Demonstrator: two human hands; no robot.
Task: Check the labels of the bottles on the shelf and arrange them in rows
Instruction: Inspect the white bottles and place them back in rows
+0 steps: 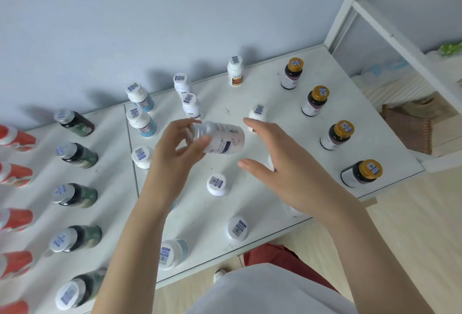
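Label-checking is the step in hand: the left hand grips a white bottle by its cap end, tipped sideways above the middle of the shelf, while the right hand hovers just beside it, fingers spread and holding nothing. Best to turn the print towards the eyes, then stand it upright in line with the other white-capped bottles

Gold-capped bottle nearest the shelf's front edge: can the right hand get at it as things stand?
Probably yes. The right hand is open and holds nothing, and only bare shelf lies between it and the gold-capped bottle, which stands upright with no other bottle close beside it.
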